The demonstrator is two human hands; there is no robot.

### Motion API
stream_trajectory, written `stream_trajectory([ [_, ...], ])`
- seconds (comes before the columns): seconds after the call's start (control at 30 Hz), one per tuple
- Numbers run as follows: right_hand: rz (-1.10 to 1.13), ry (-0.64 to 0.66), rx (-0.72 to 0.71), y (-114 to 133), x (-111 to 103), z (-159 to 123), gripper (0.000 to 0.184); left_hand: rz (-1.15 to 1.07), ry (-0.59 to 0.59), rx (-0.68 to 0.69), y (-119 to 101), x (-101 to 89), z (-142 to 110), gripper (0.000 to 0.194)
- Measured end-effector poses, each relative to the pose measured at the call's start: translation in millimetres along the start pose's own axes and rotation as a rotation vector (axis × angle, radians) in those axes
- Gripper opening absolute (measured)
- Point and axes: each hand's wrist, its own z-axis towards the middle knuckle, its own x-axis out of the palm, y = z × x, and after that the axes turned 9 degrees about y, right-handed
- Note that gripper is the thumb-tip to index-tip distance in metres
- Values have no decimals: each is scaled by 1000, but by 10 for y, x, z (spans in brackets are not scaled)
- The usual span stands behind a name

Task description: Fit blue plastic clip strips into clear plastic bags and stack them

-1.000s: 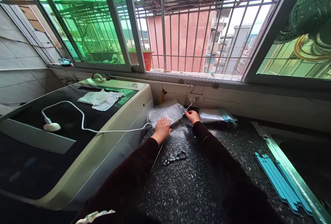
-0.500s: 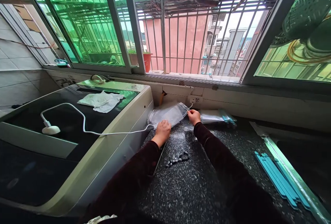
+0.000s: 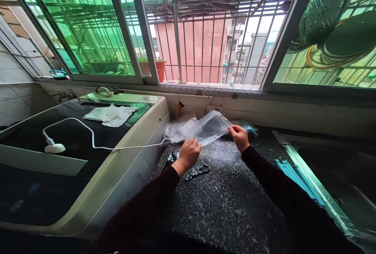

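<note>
A clear plastic bag (image 3: 212, 128) is stretched between my two hands above the counter. My right hand (image 3: 239, 137) pinches its right corner between thumb and fingertips. At the bag's near left edge, my left hand (image 3: 189, 153) is closed on it with curled fingers, the fingertips partly hidden. Behind and to the left lies a pile of more clear plastic bags (image 3: 178, 128). A dark beaded strap (image 3: 198, 172) rests on the counter just right of my left wrist, and a dark flat object (image 3: 172, 157) shows partly beside that wrist.
The speckled dark counter (image 3: 217, 207) runs below my arms. Turquoise strips (image 3: 299, 181) and a long plastic-wrapped pack (image 3: 311, 183) lie at right by a dark sink (image 3: 346, 179). At left stands a washing machine (image 3: 141, 152) with a white cable (image 3: 141, 146) across it. A barred window is behind.
My right hand has moved right, drawing one clear bag out from the pile and spreading it. My left hand has come slightly nearer and right. The view has turned a little right.
</note>
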Motion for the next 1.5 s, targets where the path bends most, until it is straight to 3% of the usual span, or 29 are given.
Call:
stream_trajectory([
  [0.2,5,-35,96,-1,-648,-840,40,-33,-135,152,-449,-88,-191,13],
  [0.37,-76,-33,251,-130,-1017,-1531,43,-126,-195,263,-828,-15,-354,14],
  [0.6,-190,192,503,-133,-1384,-2125,42,-321,-184,404,-1172,210,-651,9],
  [0.7,-247,267,584,-131,-1535,-2173,40,-408,-181,413,-1214,263,-772,9],
  [0.8,-340,263,557,-150,-1597,-2094,37,-494,-152,398,-1220,262,-872,11],
  [1.0,-474,253,464,-264,-1430,-1800,27,-584,-80,361,-1184,180,-991,14],
  [1.23,-357,347,590,-372,-1297,-1660,29,-624,16,356,-1176,126,-1061,11],
  [1.37,-298,360,599,-302,-1275,-1669,30,-630,103,363,-1161,58,-1047,10],
  [1.47,-254,376,584,-211,-1263,-1679,32,-671,204,434,-1121,-31,-1000,2],
  [1.5,-236,382,566,-176,-1260,-1681,32,-702,230,464,-1105,-61,-976,7],
])
